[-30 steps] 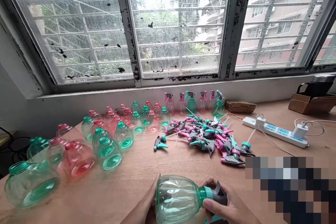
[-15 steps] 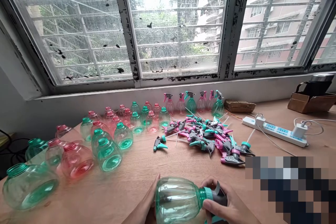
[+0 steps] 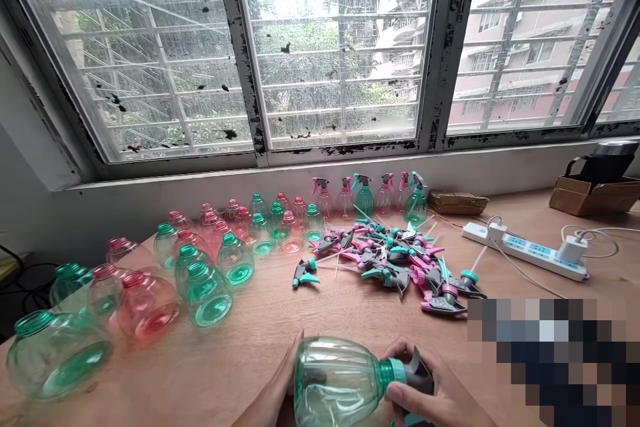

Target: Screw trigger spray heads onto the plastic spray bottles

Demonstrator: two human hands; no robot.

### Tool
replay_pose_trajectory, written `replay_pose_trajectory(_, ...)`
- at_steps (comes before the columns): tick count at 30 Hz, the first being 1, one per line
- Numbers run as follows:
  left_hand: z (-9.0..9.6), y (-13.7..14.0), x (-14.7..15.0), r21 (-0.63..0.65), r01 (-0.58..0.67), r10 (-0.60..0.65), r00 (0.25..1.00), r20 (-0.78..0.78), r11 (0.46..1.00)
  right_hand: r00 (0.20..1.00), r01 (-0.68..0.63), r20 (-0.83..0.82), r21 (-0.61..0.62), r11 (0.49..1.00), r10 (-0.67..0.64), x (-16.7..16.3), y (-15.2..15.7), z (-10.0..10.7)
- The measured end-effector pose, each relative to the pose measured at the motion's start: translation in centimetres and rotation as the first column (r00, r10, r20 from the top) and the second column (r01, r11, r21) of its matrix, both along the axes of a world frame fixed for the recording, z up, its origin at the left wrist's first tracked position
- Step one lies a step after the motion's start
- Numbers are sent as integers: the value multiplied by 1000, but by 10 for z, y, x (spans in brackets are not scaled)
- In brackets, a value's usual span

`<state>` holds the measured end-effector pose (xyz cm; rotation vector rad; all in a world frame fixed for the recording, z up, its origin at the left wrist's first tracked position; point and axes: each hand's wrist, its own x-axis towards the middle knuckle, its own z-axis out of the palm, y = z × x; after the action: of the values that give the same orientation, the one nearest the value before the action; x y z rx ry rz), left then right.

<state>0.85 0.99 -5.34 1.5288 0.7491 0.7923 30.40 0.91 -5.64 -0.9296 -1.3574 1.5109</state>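
Reflections have shifted across the clear green ribbed plastic bottle [image 3: 337, 373] as it turned slightly

Since the earlier frame its wide base has edged a touch left, while the grips look the same. It lies sideways above the near edge of the wooden counter [image 3: 260, 340], see-through and rounded, its neck pointing right. At the neck sits a grey-and-turquoise plastic spray head [image 3: 421, 377], its turquoise collar meeting the green threads.

Left hand [image 3: 283, 383] holds the base end, thumb up along its side, most fingers hidden by the bottle. Right hand [image 3: 430, 395] is closed round the spray head, thumb beside the collar.

Beyond them lies one loose grey-and-turquoise spray head [image 3: 306, 273], near a jumbled pile of pink, turquoise and grey spray heads [image 3: 385, 257]. Uncapped green and pink bottles [image 3: 205, 293] stand to the left; bottles fitted with spray heads [image 3: 364, 201] line the wall.
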Motion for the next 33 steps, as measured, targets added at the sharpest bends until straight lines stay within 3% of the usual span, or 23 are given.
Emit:
replay_pose_trajectory(9,7,7,-6,1,45,-45,992,-119,999,1000,4,-10,4,1000,-4,0,0,-1)
replay_pose_trajectory(14,1,8,-8,50,82,-79,995,-58,995,1000,-11,-16,26,1000,11,0,1,-2)
replay_pose_trajectory(19,-1,8,-7,96,49,-39,993,-108,994,1000,-14,-21,49,999,15,0,1,-3)
replay_pose_trajectory(25,10,7,0,63,58,-53,995,-81,996,999,-10,-31,31,999,11,0,1,-2)
replay_pose_trajectory(33,-2,7,-6,56,53,-51,998,-41,997,1000,-2,-10,32,1000,2,0,1,-4)
